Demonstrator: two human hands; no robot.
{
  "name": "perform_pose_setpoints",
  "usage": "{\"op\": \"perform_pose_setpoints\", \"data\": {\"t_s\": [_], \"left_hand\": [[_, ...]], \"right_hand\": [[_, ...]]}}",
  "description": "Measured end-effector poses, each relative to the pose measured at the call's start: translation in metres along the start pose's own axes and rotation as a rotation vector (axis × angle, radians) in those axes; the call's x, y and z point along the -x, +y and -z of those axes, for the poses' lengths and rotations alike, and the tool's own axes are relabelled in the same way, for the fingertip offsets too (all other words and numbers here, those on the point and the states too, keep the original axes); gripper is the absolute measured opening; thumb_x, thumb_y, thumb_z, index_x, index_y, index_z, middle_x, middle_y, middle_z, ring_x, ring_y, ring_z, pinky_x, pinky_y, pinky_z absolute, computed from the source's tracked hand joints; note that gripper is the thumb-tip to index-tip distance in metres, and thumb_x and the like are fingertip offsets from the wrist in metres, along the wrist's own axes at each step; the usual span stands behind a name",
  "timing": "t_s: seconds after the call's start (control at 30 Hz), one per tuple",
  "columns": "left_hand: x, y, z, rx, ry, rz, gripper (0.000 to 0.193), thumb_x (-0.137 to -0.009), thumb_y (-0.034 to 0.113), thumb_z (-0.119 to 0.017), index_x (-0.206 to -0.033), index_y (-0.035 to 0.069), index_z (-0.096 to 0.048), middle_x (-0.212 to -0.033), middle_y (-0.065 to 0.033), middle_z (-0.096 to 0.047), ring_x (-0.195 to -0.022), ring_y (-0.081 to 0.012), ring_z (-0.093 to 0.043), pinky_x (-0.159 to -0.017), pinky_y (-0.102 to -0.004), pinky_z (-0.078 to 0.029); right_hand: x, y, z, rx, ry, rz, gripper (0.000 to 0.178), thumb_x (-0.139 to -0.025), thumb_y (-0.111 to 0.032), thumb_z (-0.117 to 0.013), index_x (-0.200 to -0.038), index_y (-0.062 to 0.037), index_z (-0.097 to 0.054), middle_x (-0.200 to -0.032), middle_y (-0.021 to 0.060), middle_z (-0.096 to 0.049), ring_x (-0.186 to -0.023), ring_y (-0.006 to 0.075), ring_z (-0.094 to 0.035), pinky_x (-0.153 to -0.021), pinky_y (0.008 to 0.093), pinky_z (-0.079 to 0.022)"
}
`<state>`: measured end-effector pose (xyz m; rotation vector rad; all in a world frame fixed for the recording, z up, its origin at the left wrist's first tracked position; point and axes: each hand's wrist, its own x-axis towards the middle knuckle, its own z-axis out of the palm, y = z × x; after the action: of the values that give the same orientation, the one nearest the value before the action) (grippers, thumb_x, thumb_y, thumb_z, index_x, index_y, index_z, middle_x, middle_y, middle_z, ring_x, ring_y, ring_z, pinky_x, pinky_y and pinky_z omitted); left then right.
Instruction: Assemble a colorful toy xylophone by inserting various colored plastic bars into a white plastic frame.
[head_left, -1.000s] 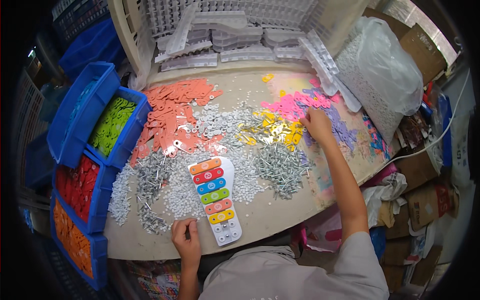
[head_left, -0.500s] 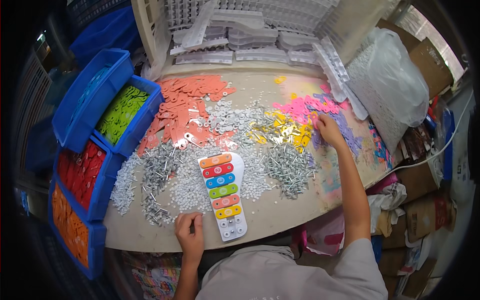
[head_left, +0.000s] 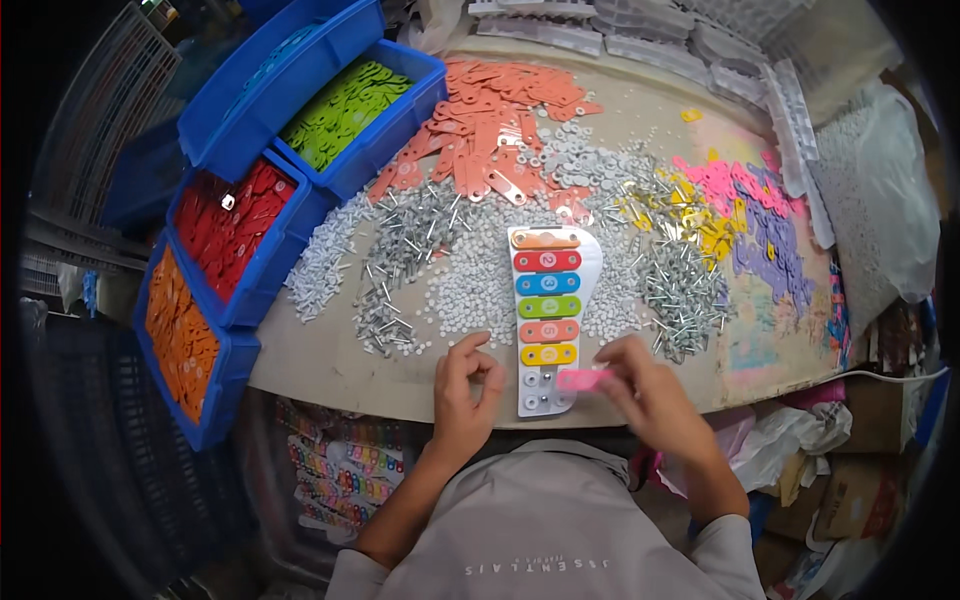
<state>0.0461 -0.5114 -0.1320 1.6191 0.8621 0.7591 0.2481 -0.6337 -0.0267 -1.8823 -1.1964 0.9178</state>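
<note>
A toy xylophone (head_left: 590, 262) with a white base lies upright in front of me, carrying a column of orange, red, blue, green, coral and yellow bars. Its bottom end shows bare white round seats and small metal pins. My right hand (head_left: 655, 400) pinches a pink bar (head_left: 576, 380) over the right side of that bare end, just under the yellow bar. Whether the bar touches the base I cannot tell. To the left of the base, my left hand (head_left: 465, 395) rests by the table edge, fingers loosely curved and apart, holding nothing visible.
Blue bins on the left hold green (head_left: 345, 115), red (head_left: 235, 225) and orange bars (head_left: 180, 340). Coral bars (head_left: 490, 120), metal pins (head_left: 680, 300), white washers (head_left: 480, 280), and pink (head_left: 725, 185) and purple bars (head_left: 770, 255) cover the table. A bag of small white parts (head_left: 865, 200) stands right.
My right hand has come from the pink pile back to the xylophone with a pink bar. My left hand has moved nearer the base. The whole view has shifted.
</note>
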Motion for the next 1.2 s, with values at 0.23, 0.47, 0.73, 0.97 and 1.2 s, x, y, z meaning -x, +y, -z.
{"op": "perform_pose_setpoints", "data": {"t_s": [0.23,0.47,0.73,0.97,1.2], "left_hand": [[0.001,0.007,-0.004,-0.367,-0.119,-0.155,0.055,-0.088,0.017,-0.074,-0.134,0.0,-0.049,-0.083,-0.0023,-0.055,-0.083,-0.0198,-0.052,-0.088,-0.0379,-0.036],[-0.008,0.012,-0.01,-0.334,-0.176,-0.086,0.058,-0.083,0.016,-0.077,-0.134,0.003,-0.051,-0.083,-0.0017,-0.054,-0.084,-0.0203,-0.053,-0.089,-0.039,-0.035],[-0.006,0.017,-0.011,-0.202,-0.132,0.064,0.056,-0.082,0.006,-0.076,-0.132,0.003,-0.053,-0.082,-0.0004,-0.052,-0.085,-0.0161,-0.044,-0.086,-0.0329,-0.038],[0.006,-0.013,0.004,-0.194,-0.035,-0.019,0.038,-0.092,0.005,-0.065,-0.128,0.0,-0.053,-0.087,-0.0012,-0.053,-0.081,-0.0104,-0.05,-0.08,-0.0258,-0.042],[0.0,-0.005,-0.001,-0.377,-0.066,-0.129,0.019,-0.092,0.006,-0.065,-0.11,-0.001,-0.064,-0.088,-0.0056,-0.057,-0.085,-0.0167,-0.053,-0.081,-0.0303,-0.044]], "right_hand": [[-0.014,0.008,-0.043,0.042,-0.078,0.057,0.014,-0.098,-0.008,-0.06,-0.105,-0.0007,-0.051,-0.091,0.0193,-0.068,-0.083,0.0373,-0.069,-0.07,0.0406,-0.053],[-0.01,0.019,-0.041,0.174,0.052,-0.002,0.017,-0.097,-0.014,-0.064,-0.1,-0.003,-0.052,-0.081,0.0156,-0.068,-0.07,0.0347,-0.068,-0.061,0.0405,-0.051],[-0.004,0.054,-0.033,-0.027,0.227,-0.084,0.027,-0.092,-0.025,-0.073,-0.089,-0.0025,-0.058,-0.069,0.0111,-0.064,-0.06,0.0232,-0.063,-0.057,0.0346,-0.048],[-0.003,0.13,0.102,0.499,0.966,-0.077,0.012,-0.094,-0.011,-0.063,-0.098,0.0002,-0.065,-0.085,0.0162,-0.066,-0.071,0.027,-0.063,-0.066,0.0357,-0.049],[-0.002,0.158,0.129,0.455,0.699,-0.284,0.015,-0.088,-0.013,-0.069,-0.089,0.0009,-0.066,-0.071,0.0127,-0.065,-0.066,0.0231,-0.064,-0.062,0.0348,-0.048]]}}
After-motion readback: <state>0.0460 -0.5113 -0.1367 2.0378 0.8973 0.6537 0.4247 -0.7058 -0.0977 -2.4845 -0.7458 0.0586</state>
